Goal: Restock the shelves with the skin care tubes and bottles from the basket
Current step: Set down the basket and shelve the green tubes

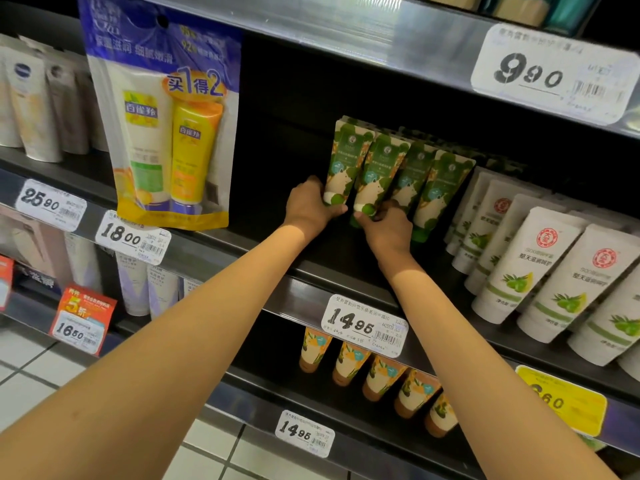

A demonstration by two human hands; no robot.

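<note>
Several green tubes with a white bear print stand cap-down in a row on the dark middle shelf (298, 268). My left hand (310, 206) grips the bottom of the leftmost green tube (343, 161). Beside it, my right hand (389, 230) holds the cap end of the second green tube (375, 178). Two more green tubes (440, 188) lean to the right of these. The basket is out of view.
White olive-print tubes (526, 265) fill the shelf to the right. A hanging blue-and-yellow twin pack (166, 126) is at the left, with dark bare shelf between. Orange-capped tubes (377, 372) stand on the shelf below. Price tags line the shelf edges.
</note>
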